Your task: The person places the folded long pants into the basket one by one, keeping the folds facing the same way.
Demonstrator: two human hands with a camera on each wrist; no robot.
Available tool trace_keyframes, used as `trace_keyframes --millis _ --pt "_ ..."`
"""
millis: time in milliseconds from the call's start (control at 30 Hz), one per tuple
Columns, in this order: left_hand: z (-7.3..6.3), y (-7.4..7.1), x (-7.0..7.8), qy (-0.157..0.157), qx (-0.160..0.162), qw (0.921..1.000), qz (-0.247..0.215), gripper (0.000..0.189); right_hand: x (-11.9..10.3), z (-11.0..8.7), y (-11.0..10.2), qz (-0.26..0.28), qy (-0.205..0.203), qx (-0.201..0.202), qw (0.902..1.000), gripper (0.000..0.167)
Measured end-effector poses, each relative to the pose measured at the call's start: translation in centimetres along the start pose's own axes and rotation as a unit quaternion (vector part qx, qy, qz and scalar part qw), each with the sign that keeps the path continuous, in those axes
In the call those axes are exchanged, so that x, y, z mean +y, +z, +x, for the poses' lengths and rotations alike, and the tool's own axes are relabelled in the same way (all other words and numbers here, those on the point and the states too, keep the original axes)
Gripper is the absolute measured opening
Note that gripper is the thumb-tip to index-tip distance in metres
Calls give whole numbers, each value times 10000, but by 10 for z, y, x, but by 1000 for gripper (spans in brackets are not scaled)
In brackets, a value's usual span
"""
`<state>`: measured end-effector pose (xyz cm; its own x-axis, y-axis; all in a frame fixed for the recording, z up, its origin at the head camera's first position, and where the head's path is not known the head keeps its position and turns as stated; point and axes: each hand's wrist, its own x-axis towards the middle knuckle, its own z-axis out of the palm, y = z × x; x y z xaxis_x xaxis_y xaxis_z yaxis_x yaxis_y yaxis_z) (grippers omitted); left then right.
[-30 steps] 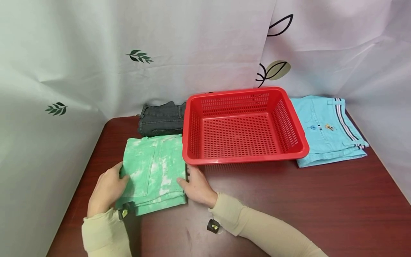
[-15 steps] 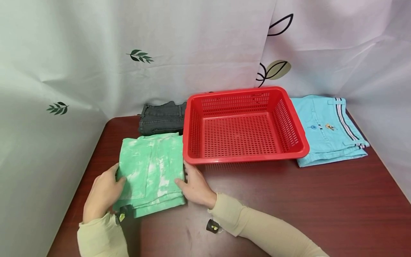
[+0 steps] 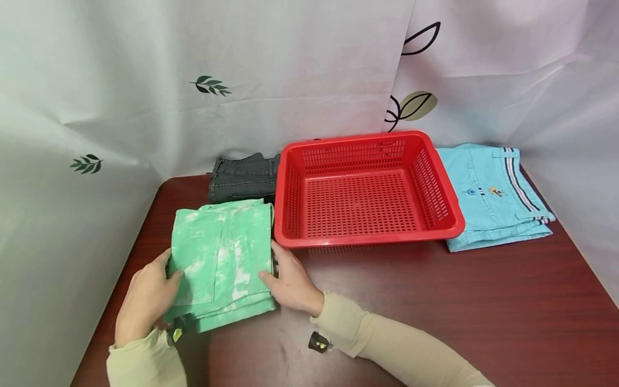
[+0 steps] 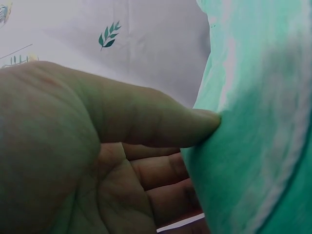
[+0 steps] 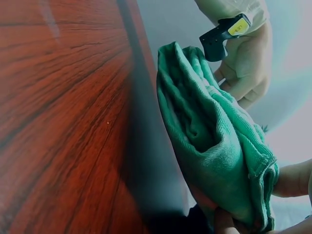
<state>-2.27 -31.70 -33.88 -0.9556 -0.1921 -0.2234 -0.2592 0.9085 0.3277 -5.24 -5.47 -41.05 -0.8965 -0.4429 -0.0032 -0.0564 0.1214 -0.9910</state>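
Note:
Folded green pants (image 3: pixel 220 263) with white blotches and a stitched pocket are between both hands at the left of the table in the head view. My left hand (image 3: pixel 145 298) grips their left edge, thumb on top and fingers underneath, as the left wrist view shows up close on the green cloth (image 4: pixel 253 126). On the opposite edge, my right hand (image 3: pixel 292 282) pinches with the thumb over the upper face; its other fingers are partly hidden. The right wrist view shows the layered folds (image 5: pixel 214 146) raised off the tabletop, a dark shadow beside them.
A red plastic basket (image 3: pixel 367 236) with slotted walls stands right of the pants. Folded dark grey jeans (image 3: pixel 244 177) lie behind them, partly covered by the basket. Folded light blue shorts (image 3: pixel 488 193) lie at the right. A patterned curtain (image 3: pixel 290 70) closes off the table's back.
Both hands have moved slightly left with the green pants, the left hand also a little nearer the front. The basket and the other clothes stay where they were.

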Motion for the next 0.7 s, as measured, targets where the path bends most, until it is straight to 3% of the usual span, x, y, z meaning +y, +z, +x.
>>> trace_keyframes --millis 700 --pt "-7 -7 -3 43 384 9992 112 63 -8 2 0 147 80 -18 9999 70"
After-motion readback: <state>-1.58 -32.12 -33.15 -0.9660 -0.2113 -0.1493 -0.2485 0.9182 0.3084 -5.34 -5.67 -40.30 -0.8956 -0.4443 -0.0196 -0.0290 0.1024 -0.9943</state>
